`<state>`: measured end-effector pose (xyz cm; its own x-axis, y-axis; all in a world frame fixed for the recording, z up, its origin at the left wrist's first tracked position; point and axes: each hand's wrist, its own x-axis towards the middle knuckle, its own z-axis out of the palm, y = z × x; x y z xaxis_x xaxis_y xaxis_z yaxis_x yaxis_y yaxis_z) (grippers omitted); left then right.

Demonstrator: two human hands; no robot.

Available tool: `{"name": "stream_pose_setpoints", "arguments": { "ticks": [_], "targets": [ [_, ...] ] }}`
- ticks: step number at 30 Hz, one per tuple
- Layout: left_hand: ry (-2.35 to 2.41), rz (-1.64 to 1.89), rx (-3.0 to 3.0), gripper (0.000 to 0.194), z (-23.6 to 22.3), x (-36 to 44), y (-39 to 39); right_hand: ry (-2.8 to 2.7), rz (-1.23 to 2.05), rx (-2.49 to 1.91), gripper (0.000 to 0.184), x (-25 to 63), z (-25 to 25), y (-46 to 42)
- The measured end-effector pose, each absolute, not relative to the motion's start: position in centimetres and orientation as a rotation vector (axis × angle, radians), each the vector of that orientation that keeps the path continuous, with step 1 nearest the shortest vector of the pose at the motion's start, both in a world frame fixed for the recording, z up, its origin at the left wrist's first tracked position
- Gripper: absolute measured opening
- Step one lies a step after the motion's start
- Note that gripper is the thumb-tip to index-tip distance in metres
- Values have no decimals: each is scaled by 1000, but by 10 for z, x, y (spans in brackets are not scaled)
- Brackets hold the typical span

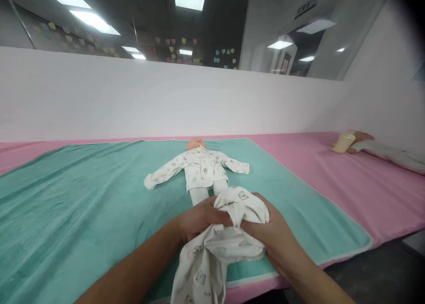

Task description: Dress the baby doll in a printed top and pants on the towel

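Observation:
Both my hands grip a white baby garment with small animal prints, which looks like baby pants [244, 198]. Its upper part is bunched between my left hand [201, 220] and my right hand [274, 231], thumbs on the near side. A loose length of cloth hangs down toward me. Just beyond my hands a baby doll [195, 143] lies on its back, head away from me. It wears a printed white jacket [202, 167], sleeves spread to both sides. The doll's pale legs run toward me, partly hidden behind the garment and my hands.
A green blanket [109, 197] lies under the doll, over a pink sheet [315, 166]. At the far right rests a white-clothed form [392, 151] beside a pale yellow object [343, 143] that I cannot identify. A white wall [149, 95] with windows above stands behind.

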<state>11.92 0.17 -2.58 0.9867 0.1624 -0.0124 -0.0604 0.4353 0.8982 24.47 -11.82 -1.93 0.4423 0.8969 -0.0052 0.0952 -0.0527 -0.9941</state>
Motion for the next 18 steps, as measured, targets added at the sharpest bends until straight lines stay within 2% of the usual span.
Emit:
{"name": "stream_pose_setpoints", "arguments": {
  "ticks": [2,5,7,9,13,18],
  "targets": [
    [55,86,1211,34,-22,120,-1,-978,577,-1724,30,244,-13,-119],
    [121,118,1451,34,-21,122,-5,-1170,255,-1991,34,250,-12,-113],
    [201,206,1570,30,-24,123,-8,-1343,118,-2073,36,256,-18,-108],
    [257,333,1682,29,-29,126,-12,-1482,55,-2138,30,262,-28,-104],
    [493,508,2025,17,-41,130,-15,-1545,248,-2243,20,268,-48,-106],
    [538,390,2381,6,-41,124,-6,-1379,690,-1846,36,254,-49,-114]
  ]
}}
